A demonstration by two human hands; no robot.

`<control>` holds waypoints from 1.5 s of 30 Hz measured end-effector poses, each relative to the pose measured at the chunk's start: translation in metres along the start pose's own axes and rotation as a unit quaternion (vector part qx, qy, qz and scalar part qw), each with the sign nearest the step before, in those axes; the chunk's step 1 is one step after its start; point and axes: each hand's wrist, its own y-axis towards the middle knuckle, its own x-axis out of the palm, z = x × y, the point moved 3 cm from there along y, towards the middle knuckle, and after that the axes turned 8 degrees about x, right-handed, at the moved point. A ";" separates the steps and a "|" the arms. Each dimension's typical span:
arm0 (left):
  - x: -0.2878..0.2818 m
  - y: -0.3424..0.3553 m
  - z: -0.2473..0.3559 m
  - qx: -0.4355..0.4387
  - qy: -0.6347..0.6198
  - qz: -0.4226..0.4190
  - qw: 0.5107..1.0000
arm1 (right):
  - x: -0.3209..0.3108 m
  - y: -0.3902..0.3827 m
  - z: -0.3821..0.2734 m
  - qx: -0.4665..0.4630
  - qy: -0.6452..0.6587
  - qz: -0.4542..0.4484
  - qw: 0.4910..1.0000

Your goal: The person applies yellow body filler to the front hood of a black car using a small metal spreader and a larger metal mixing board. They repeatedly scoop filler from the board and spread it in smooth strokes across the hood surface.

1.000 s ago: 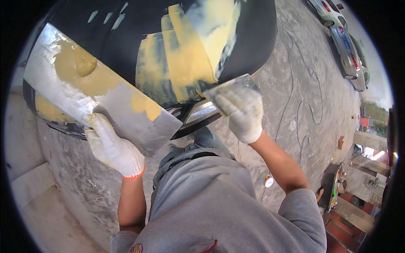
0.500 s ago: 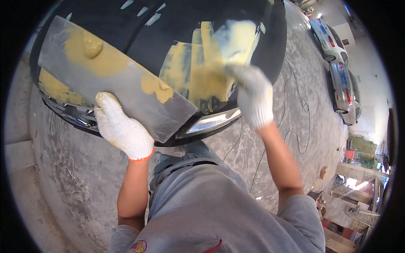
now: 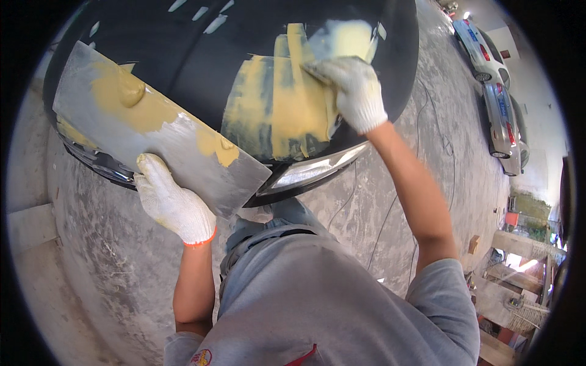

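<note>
My left hand, in a white knit glove with an orange cuff, is closed on the near edge of a long grey board. Yellow putty sits on that board in a thick lump and smeared patches. My right hand, gloved too, is closed on a putty spreader, of which only a thin dark edge shows past the fingertips. It is over the black car hood, at the upper part of broad yellow putty strokes. A paler, whitish patch lies just beyond the hand.
The car's headlight and front edge lie close in front of my body. Thin cables run along the grey concrete floor at right. Two parked cars stand at the far right, and wooden items are stacked at lower right.
My right hand has moved up and slightly left across the putty. The strokes below it look wider and smoother. The board in my left hand has shifted slightly left and down.
</note>
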 end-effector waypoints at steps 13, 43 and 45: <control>0.033 -0.020 0.008 0.069 -0.029 -0.113 0.991 | -0.009 -0.155 -0.026 -0.014 0.059 -0.035 0.998; -0.042 -0.011 0.010 0.035 -0.074 -0.093 0.992 | 0.028 -0.155 -0.114 0.135 -0.036 0.144 0.980; -0.050 -0.006 0.015 0.035 -0.065 -0.104 0.992 | 0.038 -0.169 -0.121 0.123 0.010 0.122 0.985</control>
